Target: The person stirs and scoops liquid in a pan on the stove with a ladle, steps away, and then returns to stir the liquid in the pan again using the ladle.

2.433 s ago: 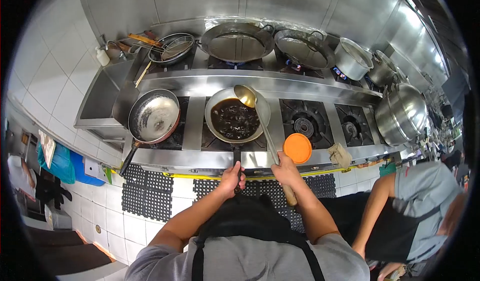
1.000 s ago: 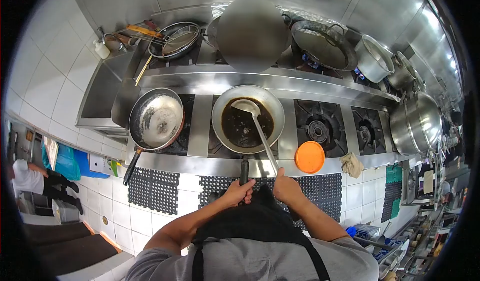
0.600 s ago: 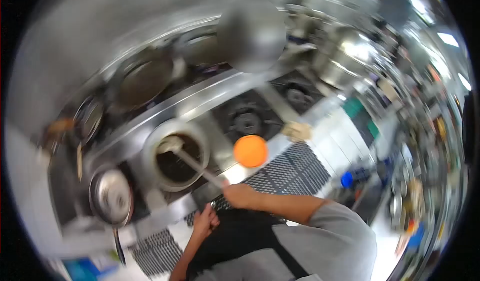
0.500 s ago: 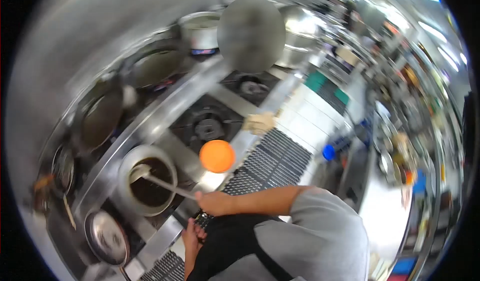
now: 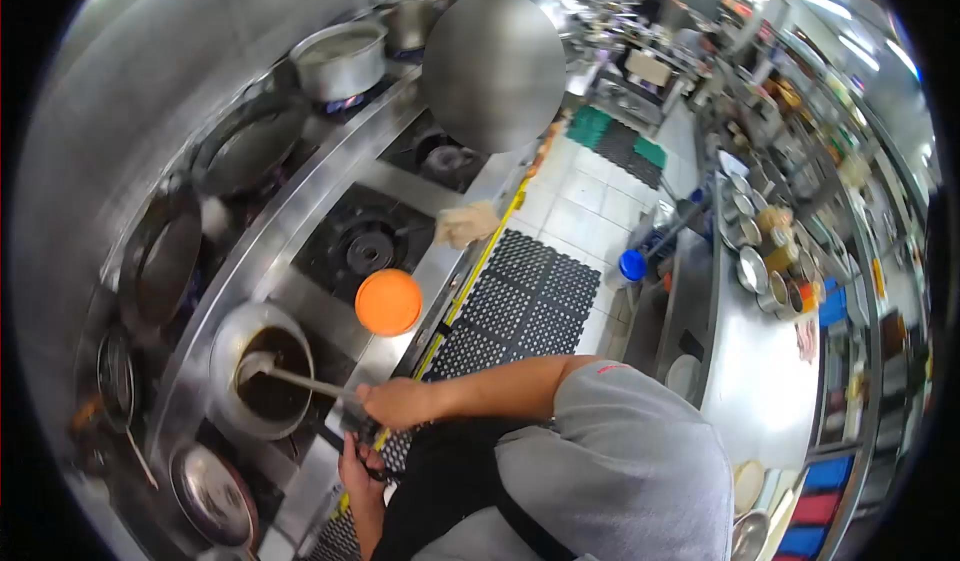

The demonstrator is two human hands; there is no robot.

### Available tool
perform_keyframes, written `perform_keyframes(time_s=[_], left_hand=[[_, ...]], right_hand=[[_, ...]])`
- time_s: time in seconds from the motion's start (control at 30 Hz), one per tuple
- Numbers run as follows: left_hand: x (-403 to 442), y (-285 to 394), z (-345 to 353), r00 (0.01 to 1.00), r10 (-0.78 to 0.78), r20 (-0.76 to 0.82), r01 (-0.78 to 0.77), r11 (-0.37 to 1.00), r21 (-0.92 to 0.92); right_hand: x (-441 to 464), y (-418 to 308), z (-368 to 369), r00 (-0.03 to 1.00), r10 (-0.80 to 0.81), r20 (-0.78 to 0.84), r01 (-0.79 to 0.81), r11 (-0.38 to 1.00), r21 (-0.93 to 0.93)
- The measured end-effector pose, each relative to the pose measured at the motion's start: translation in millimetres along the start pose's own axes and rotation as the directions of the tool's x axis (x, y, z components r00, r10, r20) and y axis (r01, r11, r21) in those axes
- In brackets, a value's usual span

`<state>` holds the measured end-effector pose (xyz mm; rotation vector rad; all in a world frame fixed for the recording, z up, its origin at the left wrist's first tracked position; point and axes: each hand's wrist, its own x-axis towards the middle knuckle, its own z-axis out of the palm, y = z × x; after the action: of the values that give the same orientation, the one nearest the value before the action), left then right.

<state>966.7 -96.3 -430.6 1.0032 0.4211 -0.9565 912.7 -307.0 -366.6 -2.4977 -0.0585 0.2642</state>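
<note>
My right hand is closed around the long handle of a ladle. The ladle's head rests in dark liquid inside a wide, light grey pan on the stove. Just below, my left hand is wrapped around a black handle that points toward the pan; where it joins is hard to see. An orange round container or lid sits on the stove edge beyond my right hand. A frying pan lies to the left of my left hand.
Large dark woks and a silver pot line the back burners. A tan cloth lies on the stove's front edge. Black rubber mats cover the floor. To the right, a steel counter holds bowls and containers.
The whole view has shifted, with the stove items now further left. Both hands keep their grips, and the ladle's head stays in the pan.
</note>
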Motion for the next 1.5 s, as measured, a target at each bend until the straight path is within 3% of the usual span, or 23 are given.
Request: perform_keyframes(time_s=[0.1, 0.13, 0.23, 0.3, 0.6, 1.1, 1.5], left_hand=[[-11.1, 4.8, 5.3, 0.999, -0.030, 0.019, 0.029, 0.999, 0.034], [-19.2, 5.2, 15.0, 0.999, -0.019, -0.047, 0.020, 0.999, 0.027], [-15.4, -0.2, 4.0, 0.999, -0.025, 0.021, 0.027, 0.996, -0.089], [-16.1, -0.4, -1.1, 0.999, 0.027, 0.023, -0.024, 0.991, -0.129], [-24.9, 2.2, 2.6, 0.998, 0.067, 0.006, -0.065, 0.979, -0.193], [-27.1, 0.4, -3.3, 0.996, 0.094, 0.011, -0.089, 0.969, -0.232], [-22.6, -8.5, -11.1, 0.991, 0.128, 0.031, -0.117, 0.962, -0.247]], right_hand=[[-7.8, -1.6, -3.5, 0.993, -0.114, 0.001, 0.114, 0.993, 0.017], [-8.0, -9.7, -6.5, 0.995, 0.045, 0.089, -0.045, 0.999, -0.002], [-12.1, -6.2, -8.2, 0.992, 0.009, 0.129, 0.008, 0.992, -0.130], [-19.3, -29.9, -30.4, 0.973, 0.126, 0.192, -0.085, 0.974, -0.211], [-49.4, -31.4, -71.6, 0.942, 0.090, 0.322, 0.041, 0.924, -0.379], [-66.3, -35.6, -118.4, 0.942, 0.088, 0.324, 0.115, 0.822, -0.558], [-34.3, -19.0, -92.9, 0.974, 0.031, 0.225, 0.111, 0.800, -0.590]])
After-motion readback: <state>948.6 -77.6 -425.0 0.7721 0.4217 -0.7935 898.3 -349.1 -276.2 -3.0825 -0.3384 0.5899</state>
